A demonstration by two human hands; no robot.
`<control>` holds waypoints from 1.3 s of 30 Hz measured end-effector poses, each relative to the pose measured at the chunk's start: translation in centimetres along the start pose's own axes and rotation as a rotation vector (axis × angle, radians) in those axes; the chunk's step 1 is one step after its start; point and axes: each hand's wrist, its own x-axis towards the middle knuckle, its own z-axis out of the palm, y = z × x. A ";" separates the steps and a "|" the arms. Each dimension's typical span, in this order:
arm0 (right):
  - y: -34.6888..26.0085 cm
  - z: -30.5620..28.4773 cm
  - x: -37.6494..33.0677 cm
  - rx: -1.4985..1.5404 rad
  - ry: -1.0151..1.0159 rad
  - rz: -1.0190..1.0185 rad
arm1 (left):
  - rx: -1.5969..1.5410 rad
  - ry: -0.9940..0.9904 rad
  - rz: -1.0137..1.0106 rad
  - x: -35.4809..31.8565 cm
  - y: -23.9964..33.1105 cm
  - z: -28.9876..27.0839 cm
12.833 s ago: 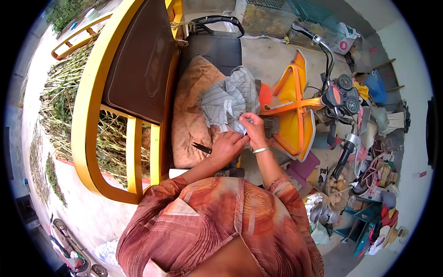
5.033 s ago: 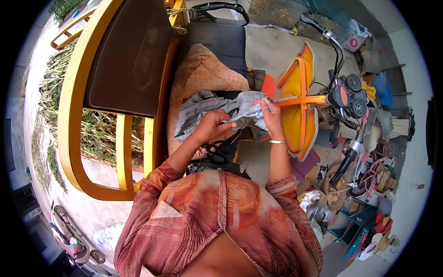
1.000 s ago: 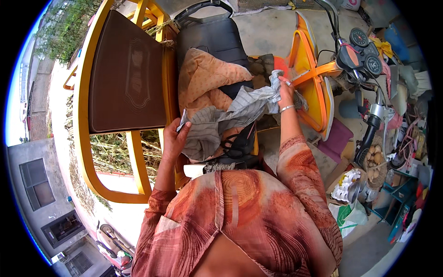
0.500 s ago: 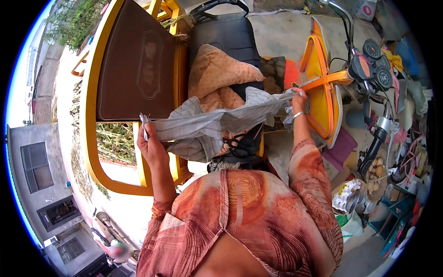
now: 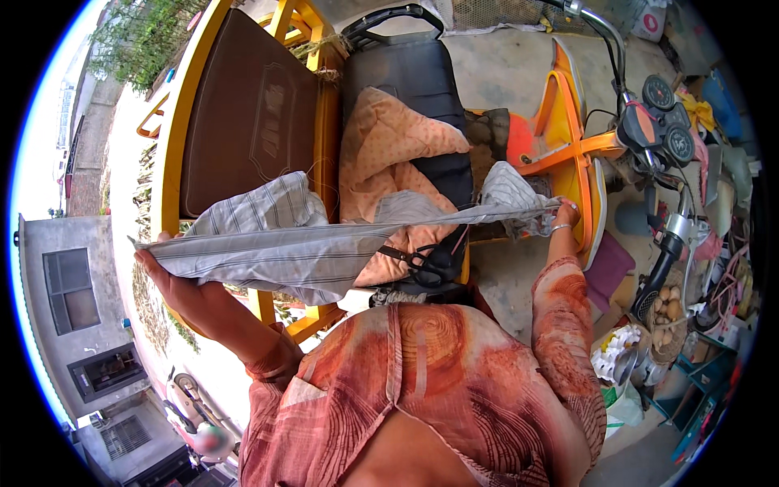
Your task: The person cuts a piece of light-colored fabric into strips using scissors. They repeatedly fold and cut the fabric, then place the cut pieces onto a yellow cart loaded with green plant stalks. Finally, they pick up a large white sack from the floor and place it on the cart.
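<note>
Across the black seat [image 5: 414, 77] and the peach dotted pad [image 5: 398, 142], the grey striped cloth [image 5: 280, 252] runs taut between your widely spread hands. Your left hand [image 5: 182, 280] grips one end, reaching to the yellow frame's [image 5: 170, 162] outer edge. Your right hand [image 5: 565, 213] pinches the other before the orange-yellow front guard [image 5: 595, 203], well apart from the handlebar grip [image 5: 654, 264]; I cannot tell whether it touches the guard. Scissors [image 5: 415, 258] lie at the pad's near edge.
</note>
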 end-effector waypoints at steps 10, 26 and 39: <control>3.2 -1.9 -0.3 0.101 -0.004 0.059 | -0.445 -0.184 -0.214 8.0 -1.6 1.0; -6.2 4.8 -16.9 -0.356 -0.603 -0.719 | -0.881 -0.390 -0.393 9.3 2.0 2.7; 0.3 16.4 -24.7 -1.167 -0.940 -1.039 | -0.627 0.068 0.099 10.5 4.8 -9.2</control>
